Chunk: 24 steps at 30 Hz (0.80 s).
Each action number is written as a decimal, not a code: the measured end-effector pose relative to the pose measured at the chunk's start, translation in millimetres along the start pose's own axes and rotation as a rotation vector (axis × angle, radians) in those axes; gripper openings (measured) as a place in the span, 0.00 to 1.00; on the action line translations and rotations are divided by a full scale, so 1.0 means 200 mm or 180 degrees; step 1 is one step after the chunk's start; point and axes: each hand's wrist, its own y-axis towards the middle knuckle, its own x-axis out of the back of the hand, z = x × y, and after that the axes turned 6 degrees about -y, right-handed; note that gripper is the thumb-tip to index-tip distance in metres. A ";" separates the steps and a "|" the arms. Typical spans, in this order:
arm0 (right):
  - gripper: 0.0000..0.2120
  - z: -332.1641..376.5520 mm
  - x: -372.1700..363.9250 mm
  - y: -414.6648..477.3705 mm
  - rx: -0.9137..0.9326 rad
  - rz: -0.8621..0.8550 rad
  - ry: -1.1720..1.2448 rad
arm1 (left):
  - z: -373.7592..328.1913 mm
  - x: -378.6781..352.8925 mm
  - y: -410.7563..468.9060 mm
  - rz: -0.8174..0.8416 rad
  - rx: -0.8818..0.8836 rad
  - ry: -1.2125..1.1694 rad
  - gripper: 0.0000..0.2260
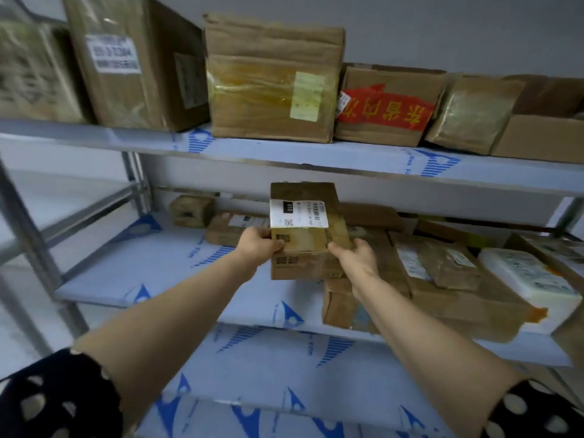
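A small brown cardboard parcel with a white barcode label on top is held between both hands above the middle shelf. My left hand grips its left side, fingers curled onto the near face. On the parcel's right side, my right hand holds it with the thumb on the edge and the fingers underneath. Both forearms reach forward from dotted black sleeves.
Large cardboard boxes line the top shelf, one with red tape. More parcels and a white padded packet crowd the middle shelf's right half; two small boxes sit at its back. A metal upright stands at left.
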 end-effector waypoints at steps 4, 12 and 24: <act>0.15 0.02 -0.22 -0.12 0.0285 0.0540 -0.0204 | 0.10 0.25 -0.12 -0.0467 0.0098 -0.0053 0.12; 0.14 0.05 -0.74 -0.45 0.0418 0.1272 -0.0198 | 0.30 0.81 -0.37 -0.1177 0.0333 0.0228 0.10; 0.12 0.10 -1.89 -1.27 0.0483 0.2223 -0.0629 | 0.76 2.08 -0.85 -0.1910 0.0895 0.0149 0.10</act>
